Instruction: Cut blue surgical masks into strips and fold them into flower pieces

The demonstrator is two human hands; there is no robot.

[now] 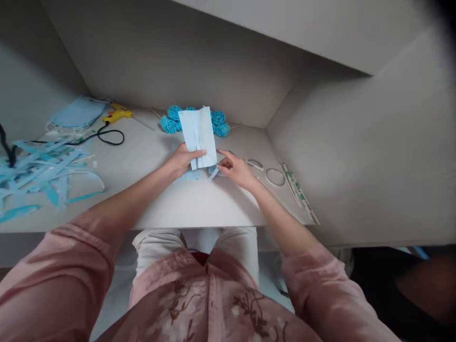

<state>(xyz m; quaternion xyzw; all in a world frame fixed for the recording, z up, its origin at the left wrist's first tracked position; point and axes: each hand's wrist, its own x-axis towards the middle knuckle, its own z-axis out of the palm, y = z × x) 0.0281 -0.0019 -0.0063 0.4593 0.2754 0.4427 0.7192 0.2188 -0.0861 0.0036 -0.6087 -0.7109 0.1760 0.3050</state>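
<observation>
A pale blue sheet of face-mask fabric with fold lines down its middle is held up above the table. My left hand grips its lower left side, the thumb lying across the front and the other fingers mostly hidden behind. By the lower right corner is my right hand, its fingers curled and thumb drawn in; what lies between them is too small to make out. Just below the sheet shows a narrow pale blue strip. Behind the sheet, partly covered, lie several blue rosettes on thin sticks.
To the left are a tangled pile of blue strips, stacked face masks and a yellow glue gun with a black cord. At right lie a thin ring and slim sticks with green marks. Grey walls enclose the table.
</observation>
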